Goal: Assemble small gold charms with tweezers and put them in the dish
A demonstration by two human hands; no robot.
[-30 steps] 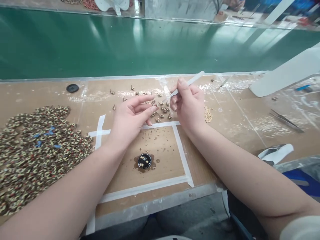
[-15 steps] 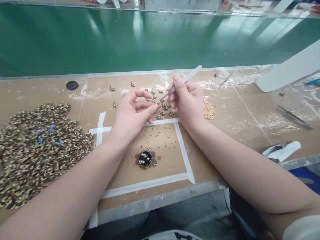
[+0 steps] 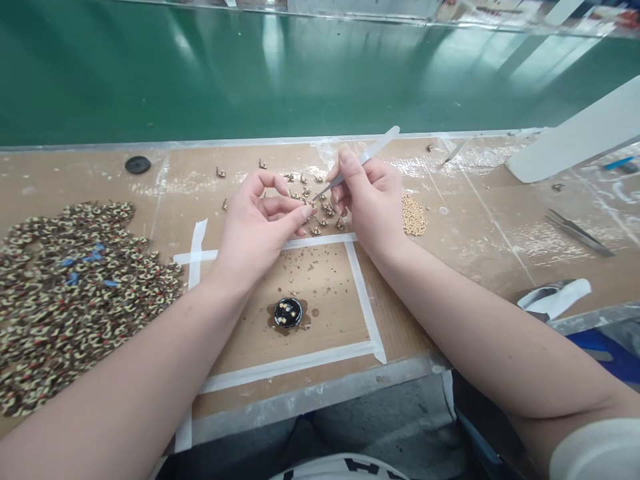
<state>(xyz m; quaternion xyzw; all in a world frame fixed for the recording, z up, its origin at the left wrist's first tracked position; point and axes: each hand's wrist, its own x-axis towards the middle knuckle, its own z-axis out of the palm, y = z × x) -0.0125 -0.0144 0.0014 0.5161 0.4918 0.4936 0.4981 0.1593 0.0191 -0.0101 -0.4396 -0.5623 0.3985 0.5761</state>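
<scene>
My left hand (image 3: pixel 263 223) pinches a small brownish piece between thumb and forefinger, its details too small to make out. My right hand (image 3: pixel 373 200) grips metal tweezers (image 3: pixel 383 143), whose tips meet the piece at the left fingertips or lie very close to it. Several small brown-and-gold pieces (image 3: pixel 327 209) lie on the board around and behind the fingertips. Just right of my right hand is a pile of tiny tan beads (image 3: pixel 414 215). A round black dish (image 3: pixel 288 313) with dark liquid and several pale bits sits inside a white tape frame (image 3: pixel 367 300).
A large heap of brown, cream and red pieces (image 3: pixel 90 300) covers the left side, with blue bits on it. Behind it lies a black disc (image 3: pixel 137 165). Spare tweezers (image 3: pixel 580 233) rest at the right, near a white panel (image 3: pixel 575 140). A green surface (image 3: pixel 300 80) spans the back.
The view has shifted slightly, so the table items appear a little further left and up. The tweezer tips have come closer to the piece in my left fingertips.
</scene>
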